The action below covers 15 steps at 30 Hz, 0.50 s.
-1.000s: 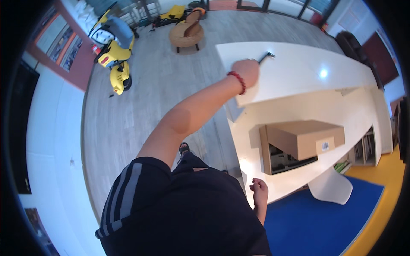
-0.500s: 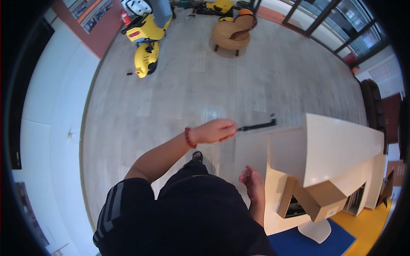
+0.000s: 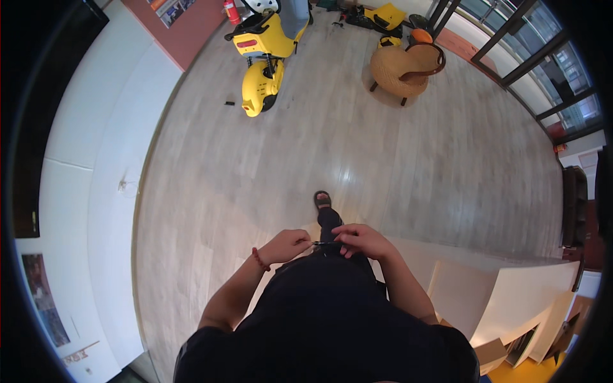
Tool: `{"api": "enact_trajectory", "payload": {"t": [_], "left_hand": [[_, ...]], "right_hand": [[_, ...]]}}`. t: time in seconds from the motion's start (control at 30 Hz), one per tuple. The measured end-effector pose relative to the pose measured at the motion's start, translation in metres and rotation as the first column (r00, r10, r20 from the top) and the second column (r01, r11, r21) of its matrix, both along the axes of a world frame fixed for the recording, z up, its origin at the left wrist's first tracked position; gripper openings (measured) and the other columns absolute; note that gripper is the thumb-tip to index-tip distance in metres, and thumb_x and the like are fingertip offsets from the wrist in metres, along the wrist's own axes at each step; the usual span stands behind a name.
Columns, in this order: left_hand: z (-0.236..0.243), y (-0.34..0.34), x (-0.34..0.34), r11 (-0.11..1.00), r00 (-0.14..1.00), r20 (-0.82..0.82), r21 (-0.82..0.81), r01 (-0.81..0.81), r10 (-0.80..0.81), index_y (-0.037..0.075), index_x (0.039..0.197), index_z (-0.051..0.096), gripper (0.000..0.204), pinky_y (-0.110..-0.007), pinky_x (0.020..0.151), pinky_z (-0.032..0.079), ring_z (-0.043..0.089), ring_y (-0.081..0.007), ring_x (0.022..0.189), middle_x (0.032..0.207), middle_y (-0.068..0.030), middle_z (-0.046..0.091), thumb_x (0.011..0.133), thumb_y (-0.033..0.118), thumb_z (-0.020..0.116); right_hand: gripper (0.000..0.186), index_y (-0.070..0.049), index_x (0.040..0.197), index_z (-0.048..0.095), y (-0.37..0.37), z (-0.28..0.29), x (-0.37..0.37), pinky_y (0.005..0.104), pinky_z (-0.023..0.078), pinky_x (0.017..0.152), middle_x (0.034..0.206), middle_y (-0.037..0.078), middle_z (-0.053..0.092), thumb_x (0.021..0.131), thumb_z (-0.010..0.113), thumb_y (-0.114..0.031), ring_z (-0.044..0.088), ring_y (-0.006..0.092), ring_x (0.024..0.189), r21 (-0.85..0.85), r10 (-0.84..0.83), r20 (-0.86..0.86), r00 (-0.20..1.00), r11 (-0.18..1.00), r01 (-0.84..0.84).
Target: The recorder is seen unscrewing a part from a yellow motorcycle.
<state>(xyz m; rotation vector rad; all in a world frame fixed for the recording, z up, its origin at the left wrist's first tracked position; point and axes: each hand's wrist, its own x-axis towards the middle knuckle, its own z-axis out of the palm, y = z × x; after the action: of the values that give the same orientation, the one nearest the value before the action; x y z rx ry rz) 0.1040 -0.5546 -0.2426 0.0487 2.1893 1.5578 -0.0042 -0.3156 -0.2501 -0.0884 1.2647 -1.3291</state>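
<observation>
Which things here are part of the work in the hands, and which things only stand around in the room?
In use:
- left hand and right hand, both gripping the thin dark tool between them

Standing about:
- yellow scooter
- round wicker chair
- white counter
- small dark object on the floor

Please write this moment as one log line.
left hand: holds thin dark tool | right hand: on tool too | standing on wood floor
</observation>
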Motion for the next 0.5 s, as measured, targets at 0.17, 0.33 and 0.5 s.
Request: {"api": "enact_trajectory", "payload": {"t": [0.17,0.33,0.5], "left_hand": [[-0.004,-0.063,-0.041,0.976,0.973,0.082,-0.041,-0.213,0.215,0.003,0.084,0.062,0.015,-0.023,0.056,0.043,0.051,-0.0064,0.061,0.065,0.0000,0.056,0.087,0.018,0.059],[0.038,-0.127,-0.093,0.931,0.926,0.131,-0.140,-0.336,0.354,0.000,0.086,0.063,0.015,-0.023,0.057,0.043,0.051,-0.0074,0.062,0.066,-0.0010,0.057,0.086,0.014,0.059],[0.044,-0.191,-0.113,0.759,0.756,0.084,-0.006,-0.652,0.650,-0.001,0.092,0.064,0.015,-0.022,0.061,0.045,0.054,-0.0076,0.063,0.071,-0.0019,0.060,0.088,0.013,0.058]], "right_hand": [[0.028,0.000,0.113,0.060,-0.067,-0.003,-0.075,0.0209,0.047,0.058,0.088,0.004,0.064,0.089,0.054,-0.013,0.056,0.0082,0.064,-0.055,0.341,-0.123,0.932,0.935,-0.350],[0.028,0.001,0.112,0.061,-0.148,0.000,-0.155,0.0209,0.044,0.055,0.085,0.004,0.065,0.089,0.053,-0.013,0.052,0.0073,0.060,-0.162,0.410,-0.130,0.903,0.889,-0.428],[0.027,0.002,0.112,0.060,-0.231,0.008,-0.197,0.0216,0.042,0.057,0.082,0.004,0.064,0.089,0.050,-0.009,0.050,0.0074,0.060,-0.275,0.440,0.038,0.897,0.868,-0.414]]}}
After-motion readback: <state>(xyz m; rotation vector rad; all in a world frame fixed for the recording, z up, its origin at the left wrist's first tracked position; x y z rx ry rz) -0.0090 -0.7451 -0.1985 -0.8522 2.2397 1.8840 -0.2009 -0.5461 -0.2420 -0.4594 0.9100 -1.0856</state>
